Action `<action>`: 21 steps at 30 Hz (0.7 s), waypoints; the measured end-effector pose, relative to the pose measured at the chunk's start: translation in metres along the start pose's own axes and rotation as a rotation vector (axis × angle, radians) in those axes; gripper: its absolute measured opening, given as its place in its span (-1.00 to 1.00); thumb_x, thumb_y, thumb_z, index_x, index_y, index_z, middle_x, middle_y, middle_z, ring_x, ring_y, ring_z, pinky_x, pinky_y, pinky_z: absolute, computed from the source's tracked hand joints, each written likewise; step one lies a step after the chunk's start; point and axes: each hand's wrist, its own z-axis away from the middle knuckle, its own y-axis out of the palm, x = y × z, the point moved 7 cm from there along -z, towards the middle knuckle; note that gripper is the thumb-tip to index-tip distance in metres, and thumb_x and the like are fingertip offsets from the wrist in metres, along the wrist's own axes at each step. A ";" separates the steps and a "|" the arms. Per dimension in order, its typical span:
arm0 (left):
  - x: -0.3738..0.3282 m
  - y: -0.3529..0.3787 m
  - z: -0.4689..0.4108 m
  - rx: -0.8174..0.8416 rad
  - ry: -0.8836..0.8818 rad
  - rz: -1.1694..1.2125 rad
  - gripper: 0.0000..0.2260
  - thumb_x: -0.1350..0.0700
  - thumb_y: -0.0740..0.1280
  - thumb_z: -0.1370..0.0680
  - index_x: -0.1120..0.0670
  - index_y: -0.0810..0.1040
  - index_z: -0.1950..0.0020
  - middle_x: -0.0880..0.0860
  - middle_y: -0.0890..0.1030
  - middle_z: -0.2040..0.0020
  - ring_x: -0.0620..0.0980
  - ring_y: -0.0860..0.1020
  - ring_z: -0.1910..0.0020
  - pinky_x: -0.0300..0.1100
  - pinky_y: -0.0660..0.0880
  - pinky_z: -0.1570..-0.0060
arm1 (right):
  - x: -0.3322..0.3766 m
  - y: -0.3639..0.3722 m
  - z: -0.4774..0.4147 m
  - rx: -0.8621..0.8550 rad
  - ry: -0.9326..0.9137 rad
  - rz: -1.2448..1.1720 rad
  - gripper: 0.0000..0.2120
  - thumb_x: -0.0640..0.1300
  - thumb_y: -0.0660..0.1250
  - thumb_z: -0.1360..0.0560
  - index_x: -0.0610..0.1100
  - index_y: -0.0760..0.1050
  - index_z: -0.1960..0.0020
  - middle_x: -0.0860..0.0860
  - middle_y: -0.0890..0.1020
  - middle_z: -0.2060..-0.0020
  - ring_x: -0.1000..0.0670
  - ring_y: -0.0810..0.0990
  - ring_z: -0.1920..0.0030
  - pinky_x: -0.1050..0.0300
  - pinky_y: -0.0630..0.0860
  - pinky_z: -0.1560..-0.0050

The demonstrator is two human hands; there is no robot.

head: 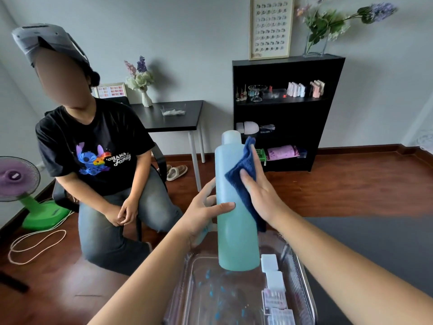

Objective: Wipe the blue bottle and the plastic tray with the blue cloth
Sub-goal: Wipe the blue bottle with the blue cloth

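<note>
The bottle (236, 207) is held upright above the far end of the tray (302, 277), its base just over the rim. It is a tall, smooth cylinder of translucent pale-blue plastic with a narrower rounded cap; no label can be seen on it. It is gripped from the left by the left hand (203, 214), whose thumb is laid across the front. A cloth (246, 181), dark blue, ribbed and folded, is pressed flat against the bottle's right side by the open right hand (260, 195), fingers extended.

The tray is clear, rigid plastic with rounded corners; blue specks are scattered over its bottom. White square pads (271, 270) and small clear boxes (277, 306) are lined along its right side.

Beyond, on the left, a person (100, 160) is seated in a black T-shirt printed "OHANA Family" beside a blue cartoon figure. A purple-and-green fan (21, 184) stands at far left, a black shelf (285, 113) at the far right.
</note>
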 end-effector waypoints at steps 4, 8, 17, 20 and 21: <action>0.009 -0.003 -0.001 -0.073 -0.017 -0.029 -0.36 0.12 0.52 -0.34 -0.10 0.37 -0.36 0.11 0.66 -0.12 0.14 0.64 -0.08 0.18 0.60 0.08 | -0.005 0.007 -0.011 0.078 0.058 -0.040 -0.47 -0.02 0.10 -0.63 0.19 -0.02 -0.53 0.11 0.28 -0.48 0.15 0.33 -0.42 0.20 0.28 -0.41; 0.024 -0.013 -0.001 -0.162 -0.037 -0.080 -0.32 0.15 0.55 -0.35 -0.08 0.32 -0.37 0.07 0.70 -0.03 0.09 0.68 0.03 0.04 0.62 0.22 | -0.034 0.014 0.014 0.082 0.163 -0.027 -0.50 0.12 0.05 -0.61 0.22 0.02 -0.51 0.16 0.44 -0.36 0.16 0.45 -0.31 0.17 0.38 -0.31; 0.078 -0.030 0.006 -0.313 -0.102 -0.188 -0.32 0.10 0.62 -0.18 -0.04 0.42 -0.23 0.07 0.62 -0.14 0.14 0.63 -0.06 0.20 0.59 0.03 | -0.122 0.019 0.090 -0.023 0.444 -0.034 -0.68 -0.06 0.09 -0.64 0.14 0.30 -0.37 0.22 0.52 -0.20 0.22 0.49 -0.19 0.46 0.38 -0.08; 0.094 -0.029 0.005 -0.305 -0.095 -0.277 -0.27 0.10 0.62 -0.15 -0.04 0.40 -0.25 0.07 0.60 -0.13 0.10 0.62 -0.07 0.16 0.58 -0.03 | -0.143 0.008 0.104 -0.057 0.546 -0.045 -0.72 -0.07 0.12 -0.64 0.07 0.41 -0.32 0.08 0.57 -0.20 0.12 0.53 -0.19 0.31 0.41 -0.15; 0.098 -0.028 0.004 -0.300 -0.092 -0.313 -0.26 0.09 0.62 -0.15 -0.04 0.40 -0.26 0.04 0.61 -0.12 0.06 0.62 -0.07 0.12 0.58 -0.05 | -0.148 0.002 0.108 -0.093 0.579 -0.039 -0.73 -0.05 0.13 -0.63 0.07 0.43 -0.30 0.07 0.58 -0.20 0.07 0.53 -0.22 0.20 0.40 -0.22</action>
